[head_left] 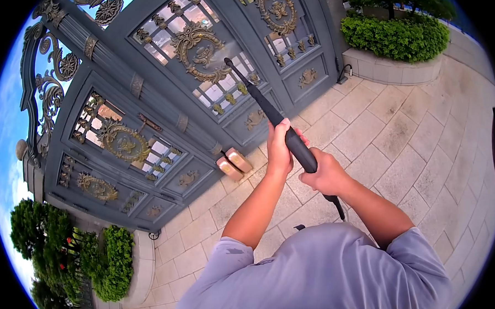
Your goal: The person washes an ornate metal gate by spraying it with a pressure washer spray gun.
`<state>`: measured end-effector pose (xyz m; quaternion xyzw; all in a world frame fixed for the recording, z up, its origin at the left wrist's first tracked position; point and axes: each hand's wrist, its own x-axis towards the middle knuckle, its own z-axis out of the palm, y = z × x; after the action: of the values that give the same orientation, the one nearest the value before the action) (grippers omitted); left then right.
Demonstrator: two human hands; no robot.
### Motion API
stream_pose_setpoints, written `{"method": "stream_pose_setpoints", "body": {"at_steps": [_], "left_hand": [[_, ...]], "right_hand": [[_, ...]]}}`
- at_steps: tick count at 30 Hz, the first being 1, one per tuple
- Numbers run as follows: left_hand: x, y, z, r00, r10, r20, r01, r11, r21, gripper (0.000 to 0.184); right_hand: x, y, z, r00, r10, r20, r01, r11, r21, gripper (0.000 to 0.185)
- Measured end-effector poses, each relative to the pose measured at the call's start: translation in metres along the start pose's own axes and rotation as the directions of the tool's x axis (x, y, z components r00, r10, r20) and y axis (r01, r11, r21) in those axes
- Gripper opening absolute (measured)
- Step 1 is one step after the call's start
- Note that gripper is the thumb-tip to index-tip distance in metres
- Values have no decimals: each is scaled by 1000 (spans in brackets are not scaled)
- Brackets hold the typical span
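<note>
A long black spray wand (267, 106) runs diagonally from my body up to the left, its tip near a gold wreath ornament (196, 52) on a grey metal gate (164, 75). A faint mist shows by the tip. My left hand (280, 148) is wrapped round the wand's thick middle part. Farther back, my right hand (324, 170) grips the same wand near its rear end, where a black hose (337, 206) hangs down.
Two copper-coloured blocks (234, 164) stand on the paving at the gate's foot. Light stone paving (368, 132) spreads to the right. Raised planters with green bushes (394, 37) flank the gate. A small black fixture (343, 76) sits by its right edge.
</note>
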<state>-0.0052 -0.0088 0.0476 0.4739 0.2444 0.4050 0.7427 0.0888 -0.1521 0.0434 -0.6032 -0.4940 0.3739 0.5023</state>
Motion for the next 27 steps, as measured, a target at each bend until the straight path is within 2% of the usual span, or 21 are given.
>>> {"method": "stream_pose_setpoints", "body": {"at_steps": [2, 4, 6, 9, 11, 12, 15, 18, 21, 24, 27], "left_hand": [[-2, 9, 6, 997, 73, 30, -73, 997, -13, 38], [-3, 13, 10, 991, 124, 56, -122, 992, -25, 37], [-4, 3, 5, 997, 69, 19, -69, 997, -27, 38], [-4, -17, -9, 998, -63, -28, 61, 996, -58, 41], [-4, -26, -15, 992, -125, -14, 124, 988, -91, 42], [-4, -24, -14, 995, -100, -5, 99, 992, -77, 44], [-5, -13, -4, 1000, -3, 13, 4, 997, -71, 44], [-4, -8, -1, 1000, -1, -8, 1, 999, -48, 41], [-4, -14, -9, 997, -81, -17, 79, 993, -84, 39], [-10, -12, -5, 999, -24, -23, 22, 997, -79, 41], [-13, -11, -6, 999, 16, -28, -18, 996, -93, 40]], "right_hand": [[1, -10, -3, 998, -58, -15, 56, 993, -104, 47], [6, -3, -2, 996, -86, -15, 83, 989, -123, 48], [5, 3, -2, 997, -71, -10, 69, 990, -125, 47], [-3, 6, -2, 994, 96, 54, -93, 994, -50, 45], [-7, 4, -3, 995, 88, 35, -85, 992, -96, 44], [-7, 3, -3, 996, 88, 26, -84, 990, -117, 44], [-3, 3, 0, 999, -44, -28, 39, 987, -157, 45], [0, -2, -2, 999, 42, 8, -41, 993, -114, 47], [-4, -7, -2, 991, 133, 24, -129, 985, -112, 48], [-6, -3, 2, 998, 54, -8, -55, 981, -185, 47], [0, 17, 10, 989, -141, -43, 129, 970, -208, 41]]}}
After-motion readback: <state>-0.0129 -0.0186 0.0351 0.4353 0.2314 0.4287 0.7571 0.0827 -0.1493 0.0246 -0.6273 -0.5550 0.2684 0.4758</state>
